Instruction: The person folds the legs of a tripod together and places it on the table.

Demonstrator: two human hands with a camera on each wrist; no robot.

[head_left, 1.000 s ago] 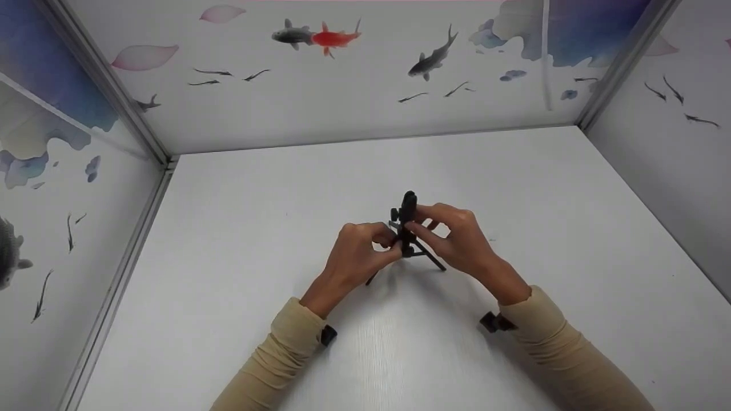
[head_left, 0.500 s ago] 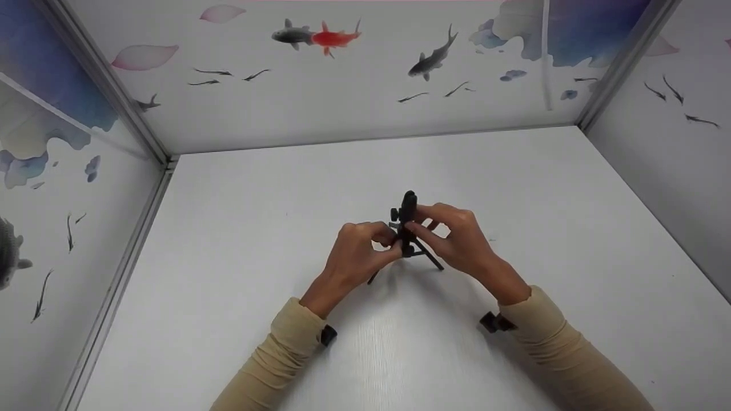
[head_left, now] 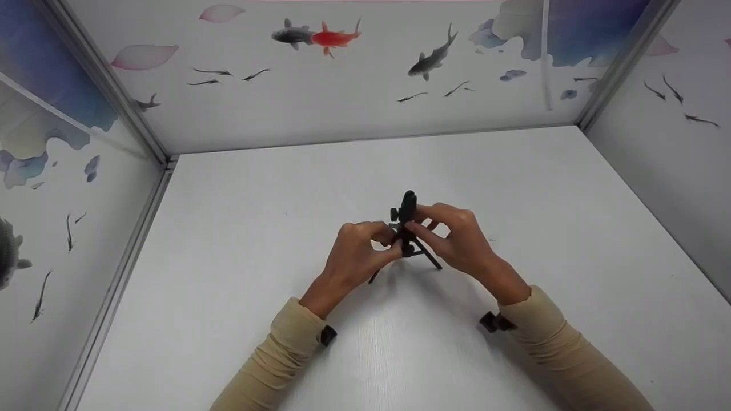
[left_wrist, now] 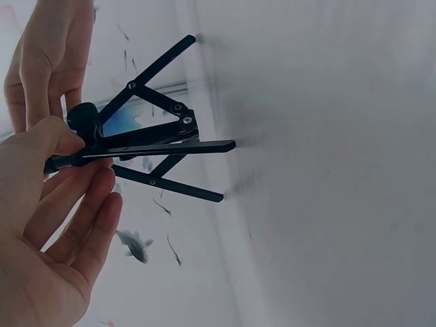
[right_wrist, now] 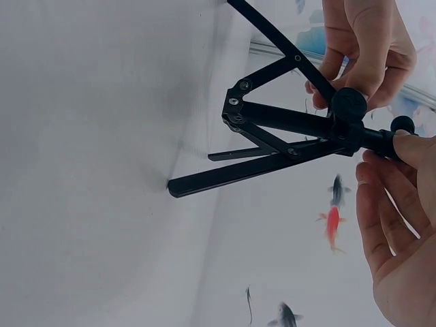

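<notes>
A small black tripod (head_left: 409, 206) stands upright on the white table in front of me, its legs spread. My left hand (head_left: 360, 251) pinches it low on the body, near the large round knob (right_wrist: 349, 104) where the legs join. Higher up, thumb and fingers of my right hand (head_left: 461, 237) pinch the upper column. In the left wrist view the central tube (left_wrist: 146, 134) and hinged braces show between the legs, with the feet at the table. A smaller knob (right_wrist: 403, 124) sits by my right thumb. My fingers partly hide the upper body in the head view.
The white tabletop (head_left: 257, 200) runs to low panels printed with fish on the back, left and right sides. Metal posts (head_left: 140, 114) mark the corners. Small black devices (head_left: 495, 321) are strapped at both wrists.
The tripod's visible feet have drawn slightly inward, the right one to the left and the left one to the right. Both hands keep nearly the same place and grip.
</notes>
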